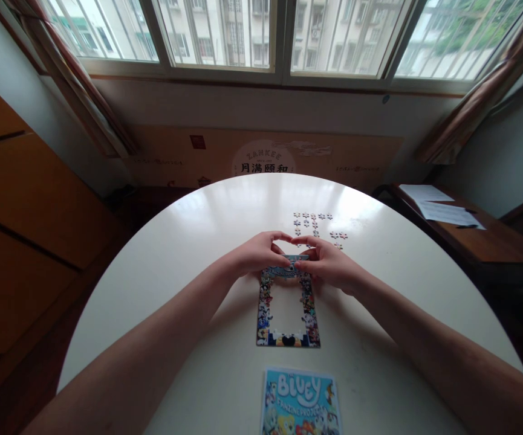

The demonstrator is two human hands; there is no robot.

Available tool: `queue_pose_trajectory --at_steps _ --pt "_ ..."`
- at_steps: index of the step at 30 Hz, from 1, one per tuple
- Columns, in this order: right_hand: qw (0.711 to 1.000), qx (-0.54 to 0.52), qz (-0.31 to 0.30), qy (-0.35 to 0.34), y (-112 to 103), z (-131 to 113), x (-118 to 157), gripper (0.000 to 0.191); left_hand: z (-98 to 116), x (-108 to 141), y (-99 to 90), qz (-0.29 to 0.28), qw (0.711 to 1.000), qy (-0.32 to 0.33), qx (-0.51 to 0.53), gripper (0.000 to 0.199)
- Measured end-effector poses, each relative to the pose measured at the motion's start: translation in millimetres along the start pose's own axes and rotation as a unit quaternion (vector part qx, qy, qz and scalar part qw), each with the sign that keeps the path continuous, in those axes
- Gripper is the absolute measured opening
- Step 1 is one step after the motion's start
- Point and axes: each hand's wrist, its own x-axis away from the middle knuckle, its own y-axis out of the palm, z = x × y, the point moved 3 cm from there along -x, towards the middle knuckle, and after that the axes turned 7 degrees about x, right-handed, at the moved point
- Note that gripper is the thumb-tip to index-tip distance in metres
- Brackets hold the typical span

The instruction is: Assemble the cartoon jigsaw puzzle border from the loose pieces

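Observation:
A partly assembled jigsaw puzzle (263, 305) lies on the white table, its pieces forming a colourful rectangular border around an open middle. At its top edge, my left hand (261, 251) grips the blue lettered strip, the thumb on its face and other fingers behind. My right hand (329, 263) holds the same strip from the right in a like pinch. The two thumbs nearly meet, and the index fingertips come together above. Whether a separate small piece sits between the thumbs is hidden. Just beyond my hands lie several loose puzzle pieces (315, 226), spread in short rows.
Nearest me on the round white table (152, 266) lies a blue "Bluey" picture card (302, 402). A brown side table (506, 235) at the right carries papers (451, 212) and pens. Windows and curtains are at the back, with an orange-brown cabinet (29, 229) on the left.

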Motion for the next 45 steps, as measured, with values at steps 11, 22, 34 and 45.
queue_pose_trajectory --at_steps 11,22,34,45 --pt "1.000 0.012 -0.003 -0.008 0.3 1.7 -0.5 0.051 0.8 0.1 1.2 -0.001 1.000 -0.008 0.005 0.069" --pt "1.000 0.001 -0.013 -0.018 1.8 2.4 -0.3 0.051 2.0 0.1 0.8 -0.002 1.000 -0.015 -0.005 0.066" --pt "1.000 -0.009 0.006 -0.025 3.0 -0.8 1.1 0.056 6.6 0.4 1.5 -0.027 0.999 -0.016 -0.033 0.076" --pt "0.999 -0.012 0.004 -0.035 3.7 1.0 0.5 0.052 0.8 -2.5 1.7 -0.032 0.999 0.004 -0.036 0.074"
